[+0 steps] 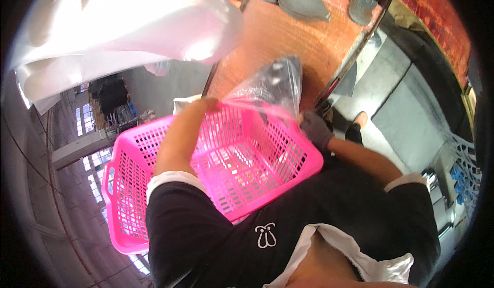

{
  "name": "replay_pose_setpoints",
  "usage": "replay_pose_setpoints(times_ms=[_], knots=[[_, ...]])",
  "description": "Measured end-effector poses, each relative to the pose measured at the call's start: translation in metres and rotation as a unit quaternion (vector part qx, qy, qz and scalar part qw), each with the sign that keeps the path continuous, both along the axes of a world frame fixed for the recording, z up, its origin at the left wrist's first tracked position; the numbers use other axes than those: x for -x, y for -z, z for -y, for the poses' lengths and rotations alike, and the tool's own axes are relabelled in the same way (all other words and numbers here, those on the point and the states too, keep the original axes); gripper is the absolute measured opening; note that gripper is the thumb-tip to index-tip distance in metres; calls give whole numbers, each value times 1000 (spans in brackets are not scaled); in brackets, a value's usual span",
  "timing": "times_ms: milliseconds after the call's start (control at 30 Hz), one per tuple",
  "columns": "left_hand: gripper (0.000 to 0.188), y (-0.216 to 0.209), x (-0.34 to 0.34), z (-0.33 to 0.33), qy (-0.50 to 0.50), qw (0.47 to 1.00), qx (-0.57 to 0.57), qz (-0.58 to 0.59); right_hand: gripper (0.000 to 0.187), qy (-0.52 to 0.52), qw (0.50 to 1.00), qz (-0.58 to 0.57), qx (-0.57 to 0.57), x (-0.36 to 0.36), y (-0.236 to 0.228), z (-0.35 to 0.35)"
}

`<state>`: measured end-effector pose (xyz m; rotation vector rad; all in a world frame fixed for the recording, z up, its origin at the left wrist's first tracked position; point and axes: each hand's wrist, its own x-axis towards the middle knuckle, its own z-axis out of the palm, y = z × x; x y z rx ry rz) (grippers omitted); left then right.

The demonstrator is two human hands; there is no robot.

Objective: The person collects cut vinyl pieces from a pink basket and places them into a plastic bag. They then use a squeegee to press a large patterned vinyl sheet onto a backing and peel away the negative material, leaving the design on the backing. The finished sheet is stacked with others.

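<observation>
From where I stand, the orange-brown surface (pixel 257 43) runs away behind a pink basket (pixel 272 193), which sits close against the person's body, probably to keep its open top within reach of both arms. A clear plastic bag (pixel 275 85) spans the basket's far rim and spreads over the surface, apparently drawn out between the hands to keep its edge flat: the left hand (pixel 210 105) pinches one end, the gloved right hand (pixel 315 129) closes at the other, though I can't tell whether either also grips the rim.
</observation>
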<state>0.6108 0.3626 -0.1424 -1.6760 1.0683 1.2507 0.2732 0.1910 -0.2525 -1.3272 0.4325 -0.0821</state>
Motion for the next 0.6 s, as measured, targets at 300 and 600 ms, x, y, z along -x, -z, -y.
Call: replay_pose_setpoints(times_ms=[300, 600], knots=[[44, 8, 6, 33, -20, 998, 32, 44, 16, 53, 966, 116, 223, 15, 24, -10], [47, -11, 7, -3, -8, 989, 62, 134, 12, 28, 998, 49, 36, 2, 25, -11]])
